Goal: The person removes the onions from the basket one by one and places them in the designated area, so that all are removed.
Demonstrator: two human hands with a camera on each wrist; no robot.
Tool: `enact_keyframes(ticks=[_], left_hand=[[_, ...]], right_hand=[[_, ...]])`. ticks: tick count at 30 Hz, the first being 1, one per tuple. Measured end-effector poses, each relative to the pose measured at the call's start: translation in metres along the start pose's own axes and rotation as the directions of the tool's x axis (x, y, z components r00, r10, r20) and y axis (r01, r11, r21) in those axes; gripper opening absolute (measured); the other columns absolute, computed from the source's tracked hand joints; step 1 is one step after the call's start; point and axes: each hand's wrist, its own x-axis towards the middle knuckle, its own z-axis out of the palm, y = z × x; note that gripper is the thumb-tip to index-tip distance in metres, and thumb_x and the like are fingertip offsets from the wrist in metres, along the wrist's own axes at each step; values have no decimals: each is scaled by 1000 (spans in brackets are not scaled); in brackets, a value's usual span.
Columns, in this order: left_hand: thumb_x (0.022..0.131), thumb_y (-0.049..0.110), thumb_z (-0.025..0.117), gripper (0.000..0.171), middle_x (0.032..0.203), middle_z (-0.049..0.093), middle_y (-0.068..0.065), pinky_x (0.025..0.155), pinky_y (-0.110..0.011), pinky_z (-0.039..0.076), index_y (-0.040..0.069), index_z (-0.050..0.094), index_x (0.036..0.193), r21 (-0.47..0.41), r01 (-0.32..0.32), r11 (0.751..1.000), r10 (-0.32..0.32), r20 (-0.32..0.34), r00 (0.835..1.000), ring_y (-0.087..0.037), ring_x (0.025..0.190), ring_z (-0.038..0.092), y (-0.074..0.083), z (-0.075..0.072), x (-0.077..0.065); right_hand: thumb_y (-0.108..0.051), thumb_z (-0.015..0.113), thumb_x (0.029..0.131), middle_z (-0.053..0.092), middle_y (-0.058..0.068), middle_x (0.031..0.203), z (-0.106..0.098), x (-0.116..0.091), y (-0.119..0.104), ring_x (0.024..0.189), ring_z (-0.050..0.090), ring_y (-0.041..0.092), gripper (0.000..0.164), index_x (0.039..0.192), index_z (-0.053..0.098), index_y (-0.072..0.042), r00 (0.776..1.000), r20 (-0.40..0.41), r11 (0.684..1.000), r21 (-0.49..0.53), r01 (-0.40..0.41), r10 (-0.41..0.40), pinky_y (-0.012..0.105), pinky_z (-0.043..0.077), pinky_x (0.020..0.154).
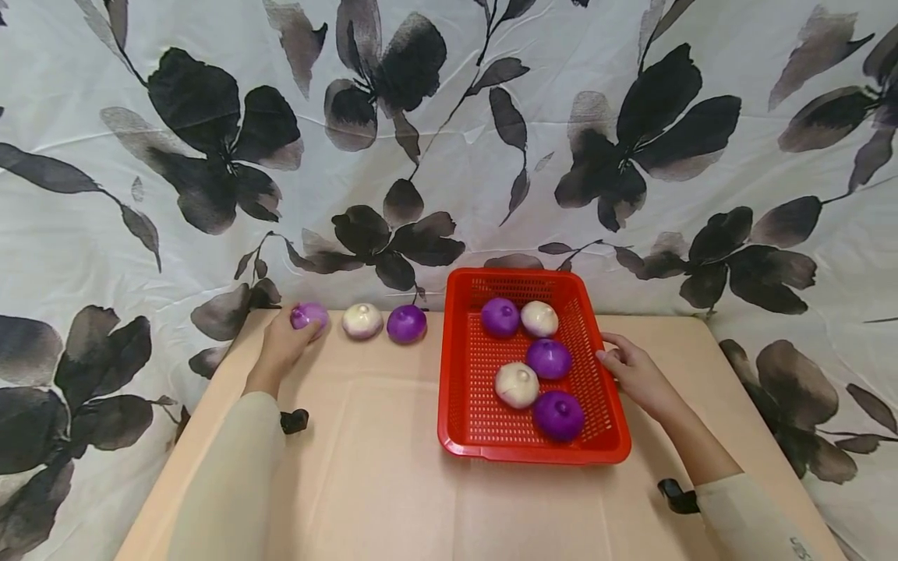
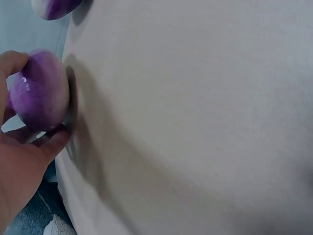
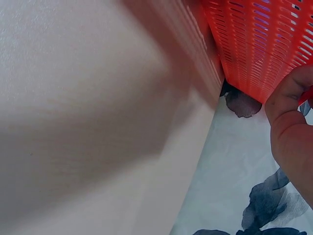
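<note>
While the left hand pinches a pale purple onion at the far left of the table, the right hand grips the right rim of a red basket. From where I stand, I cannot tell whether the pinched onion rests on the tabletop or sits just off it. To its right along the far edge, a white onion lies just beside a dark purple onion. Five more lie inside the basket: a back purple onion beside a back white onion, a middle purple onion, then a front white onion next to a front purple onion. Behind the table hangs a pale cloth printed with dark flowers.
</note>
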Motion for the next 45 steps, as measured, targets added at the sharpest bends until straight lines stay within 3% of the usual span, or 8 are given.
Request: enact_keyframes(ticks=[8, 35, 40, 45], left_hand=[[97, 35, 69, 89, 159, 30, -37, 121, -65, 27, -2, 20, 162, -36, 5, 999, -5, 4, 1000, -55, 147, 31, 2, 2, 1], [93, 31, 75, 95, 156, 32, -38, 120, -64, 30, -3, 19, 161, -21, -3, 1000, 3, -14, 1000, -55, 145, 34, 1, 5, -4], [90, 28, 78, 98, 157, 31, -37, 121, -64, 28, -1, 18, 162, -32, -48, 998, 46, -59, 997, -54, 145, 33, 9, 1, -7], [89, 27, 77, 98, 159, 30, -32, 121, -64, 28, 5, 17, 164, -23, -120, 992, 117, -114, 987, -52, 146, 33, 31, -10, -11]], right_hand=[[-21, 50, 110, 61, 20, 98, 0, 0, 0, 78, 65, 13, 57, 157, 30, 4, 1000, -1, 1000, 0, 2, -2, 27, 61, 67], [-21, 49, 110, 62, 21, 99, -2, 1, -2, 79, 66, 13, 56, 157, 30, 4, 1000, 5, 1000, -25, 5, -4, 27, 62, 68], [-22, 50, 110, 62, 20, 98, -1, 1, -2, 78, 64, 14, 57, 157, 30, 4, 1000, 1, 999, -32, 3, -3, 26, 60, 67], [-22, 49, 110, 61, 20, 99, -1, 0, -2, 78, 64, 13, 57, 157, 30, 4, 1000, 2, 999, -38, -2, 2, 26, 60, 67]])
